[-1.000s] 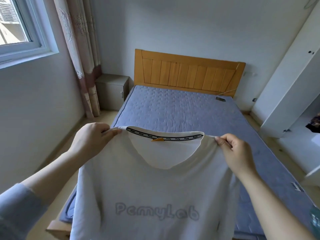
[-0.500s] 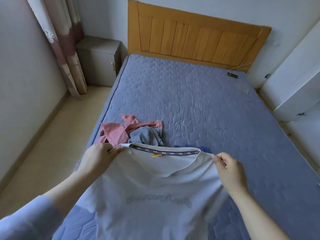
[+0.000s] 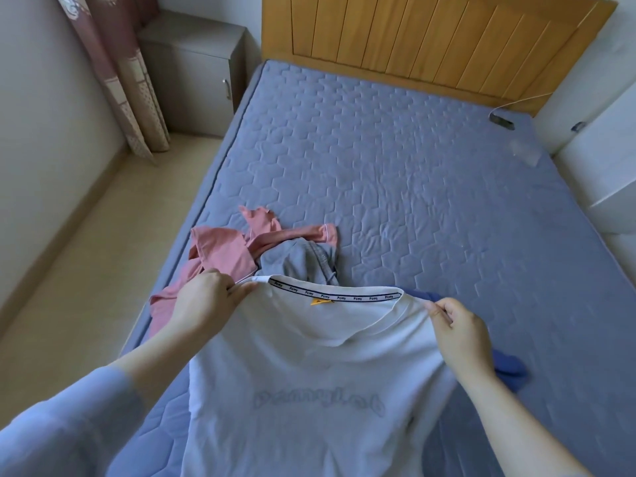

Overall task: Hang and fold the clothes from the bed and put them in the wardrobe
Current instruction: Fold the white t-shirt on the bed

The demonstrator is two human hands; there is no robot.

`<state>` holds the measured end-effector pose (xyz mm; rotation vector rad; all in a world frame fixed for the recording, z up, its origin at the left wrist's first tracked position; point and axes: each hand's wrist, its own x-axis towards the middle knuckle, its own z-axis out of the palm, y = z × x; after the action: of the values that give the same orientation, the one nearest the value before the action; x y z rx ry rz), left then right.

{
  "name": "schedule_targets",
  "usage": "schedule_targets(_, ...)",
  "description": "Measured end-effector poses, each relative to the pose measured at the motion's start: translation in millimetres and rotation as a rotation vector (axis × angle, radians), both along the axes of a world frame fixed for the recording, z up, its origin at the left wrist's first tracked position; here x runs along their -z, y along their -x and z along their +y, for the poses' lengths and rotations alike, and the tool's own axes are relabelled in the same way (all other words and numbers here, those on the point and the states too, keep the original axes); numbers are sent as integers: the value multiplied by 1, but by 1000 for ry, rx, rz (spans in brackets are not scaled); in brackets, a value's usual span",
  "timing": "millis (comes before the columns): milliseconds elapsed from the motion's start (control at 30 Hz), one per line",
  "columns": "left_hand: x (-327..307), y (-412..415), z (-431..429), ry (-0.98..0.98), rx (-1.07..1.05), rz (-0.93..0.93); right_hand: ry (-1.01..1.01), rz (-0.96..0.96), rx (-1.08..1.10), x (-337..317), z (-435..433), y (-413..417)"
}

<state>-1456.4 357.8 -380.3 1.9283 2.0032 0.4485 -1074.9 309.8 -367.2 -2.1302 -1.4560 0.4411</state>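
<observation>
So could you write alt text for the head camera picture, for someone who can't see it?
A person's left hand and right hand pinch a white T-shirt by its shoulders over a blue quilted bed. A pink garment and a grey garment lie crumpled beyond it.

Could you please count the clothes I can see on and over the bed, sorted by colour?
White: 1, the T-shirt held over the bed.
Pink: 1, the crumpled pink garment.
Grey: 1, the grey garment beside it.
Blue: 1, the blue garment, partly hidden behind the T-shirt.
Total: 4.
</observation>
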Motion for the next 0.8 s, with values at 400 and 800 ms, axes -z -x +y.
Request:
schedule_targets(400, 69, -34, 94, 32, -18, 145, 102, -20, -19, 74, 95, -29)
schedule_targets(800, 190, -55, 129, 143, -57, 117, 213, -29, -4, 202, 149, -26)
